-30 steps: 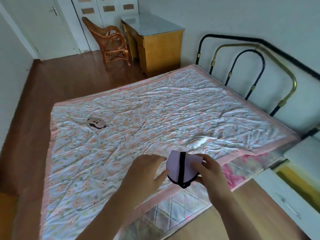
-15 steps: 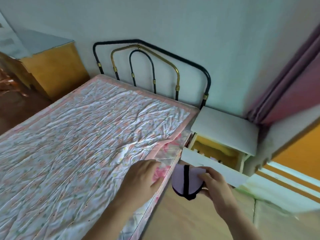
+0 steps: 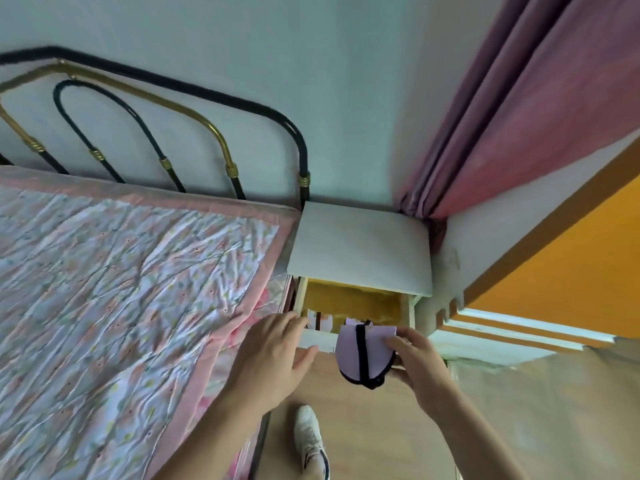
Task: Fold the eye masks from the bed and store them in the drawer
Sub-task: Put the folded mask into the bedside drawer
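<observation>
My right hand (image 3: 420,367) holds a folded lilac eye mask (image 3: 360,351) with a black strap and black trim, just in front of the open drawer (image 3: 356,301) of the white bedside table. Inside the drawer, which has a yellow lining, I see other pale folded masks (image 3: 322,320) near its front. My left hand (image 3: 273,355) hovers with fingers spread beside the drawer's front left corner, holding nothing. The bed (image 3: 121,289) with its wrinkled floral cover lies to the left.
The bedside table top (image 3: 360,247) is white. A black and brass metal headboard (image 3: 194,109) stands against the wall. Pink curtains (image 3: 519,109) hang at the right, above an orange panel (image 3: 571,271). My white shoe (image 3: 311,441) stands on the wooden floor.
The view has swung right from the bed to the bedside table. Both hands have come up to the open drawer, the right one still carrying the folded mask.
</observation>
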